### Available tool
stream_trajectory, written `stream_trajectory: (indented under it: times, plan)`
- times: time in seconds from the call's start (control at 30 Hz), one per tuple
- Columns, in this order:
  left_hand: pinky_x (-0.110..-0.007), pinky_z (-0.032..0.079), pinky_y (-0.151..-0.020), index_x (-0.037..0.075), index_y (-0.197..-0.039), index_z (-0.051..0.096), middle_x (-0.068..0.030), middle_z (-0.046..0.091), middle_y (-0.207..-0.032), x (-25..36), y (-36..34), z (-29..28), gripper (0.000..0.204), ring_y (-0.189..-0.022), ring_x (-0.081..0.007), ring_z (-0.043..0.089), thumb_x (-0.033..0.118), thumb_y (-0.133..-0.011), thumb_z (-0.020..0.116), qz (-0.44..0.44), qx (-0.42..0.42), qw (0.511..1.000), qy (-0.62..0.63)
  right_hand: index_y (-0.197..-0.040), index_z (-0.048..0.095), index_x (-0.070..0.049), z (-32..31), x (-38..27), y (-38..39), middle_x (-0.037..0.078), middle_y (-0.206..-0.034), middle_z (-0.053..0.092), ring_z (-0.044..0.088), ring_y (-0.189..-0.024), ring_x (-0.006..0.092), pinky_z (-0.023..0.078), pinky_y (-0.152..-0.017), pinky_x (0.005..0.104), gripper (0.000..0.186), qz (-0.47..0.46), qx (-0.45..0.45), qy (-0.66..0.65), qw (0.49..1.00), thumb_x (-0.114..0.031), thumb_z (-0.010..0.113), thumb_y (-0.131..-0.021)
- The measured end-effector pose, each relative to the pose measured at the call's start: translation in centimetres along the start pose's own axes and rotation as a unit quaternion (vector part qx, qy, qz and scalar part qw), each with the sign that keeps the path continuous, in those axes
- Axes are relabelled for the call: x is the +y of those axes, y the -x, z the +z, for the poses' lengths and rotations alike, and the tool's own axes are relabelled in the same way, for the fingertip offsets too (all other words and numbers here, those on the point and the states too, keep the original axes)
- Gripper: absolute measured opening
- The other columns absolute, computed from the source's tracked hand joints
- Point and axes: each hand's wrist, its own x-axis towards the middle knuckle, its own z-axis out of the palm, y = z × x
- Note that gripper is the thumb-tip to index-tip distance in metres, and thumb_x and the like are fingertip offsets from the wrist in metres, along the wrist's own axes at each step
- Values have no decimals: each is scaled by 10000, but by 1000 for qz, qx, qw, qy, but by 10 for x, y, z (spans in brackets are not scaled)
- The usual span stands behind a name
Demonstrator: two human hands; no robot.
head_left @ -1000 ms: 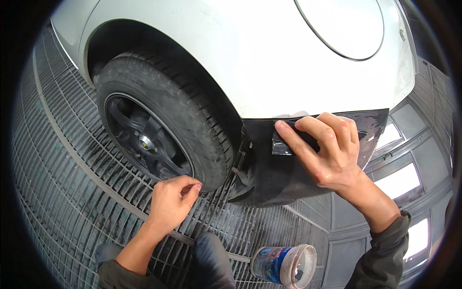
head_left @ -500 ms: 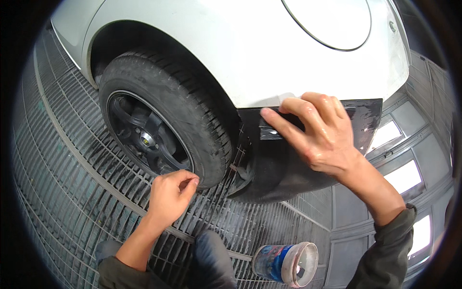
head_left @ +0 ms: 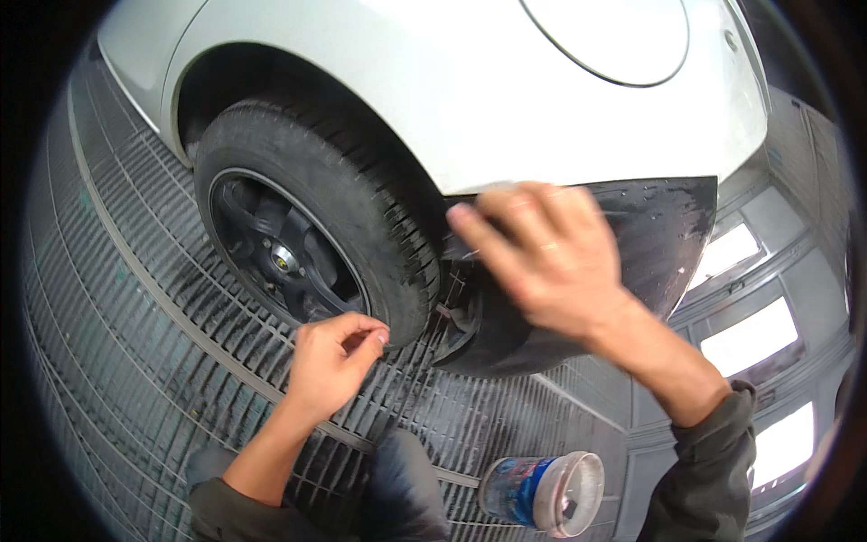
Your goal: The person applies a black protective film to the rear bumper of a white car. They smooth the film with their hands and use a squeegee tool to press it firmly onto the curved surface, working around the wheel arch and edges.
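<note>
My right hand (head_left: 551,253), blurred by motion, moves at the wheel-side end of the black lower bumper panel (head_left: 655,239), just under the white body (head_left: 361,63). Its bent fingers hold a thin, see-through sheet, of which only a pale edge and a glossy patch show; its exact kind is unclear. Small wet-looking marks dot the panel's upper right. In front of the tyre (head_left: 402,307), my left hand (head_left: 334,361) is closed in a pinch, thumb against forefinger. Whatever it holds, if anything, is hidden. It appears apart from the tyre.
A clear plastic bucket (head_left: 546,495) with a blue label stands on the slatted metal grating (head_left: 163,343) near my knee (head_left: 402,483). The black wheel rim (head_left: 282,257) is at the left. Grey wall panels with bright lights (head_left: 754,339) line the right side.
My right hand has moved left along the panel toward the wheel, taking the see-through sheet with it. My left hand has shifted slightly right and keeps its pinch.
</note>
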Motion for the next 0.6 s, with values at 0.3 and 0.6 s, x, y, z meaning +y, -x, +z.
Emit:
stream_trajectory:
  times: [0.3, 0.6]
  plan:
    - [-281, 611, -872, -30, -1315, 689, -89, 754, -1176, 34, 6, -20, 336, -1047, -147, 726, 26, -993, 768, 29, -28, 981, 192, -1278, 685, 20, 6, -113, -1, 86, -994, 714, 717, -894, 234, 587, -791, 380, 284, 348, -15, -536, 769, -131, 706, -1039]
    - [-266, 583, -734, 8, -1098, 716, -87, 774, -990, 32, 8, -31, 154, -863, -168, 767, 145, -1038, 754, -108, 91, 947, 287, -1530, 551, -8, 15, -114, 66, 90, -1337, 700, 682, -1214, 192, 578, -997, 352, 526, 461, -19, -835, 298, -193, 714, -1064]
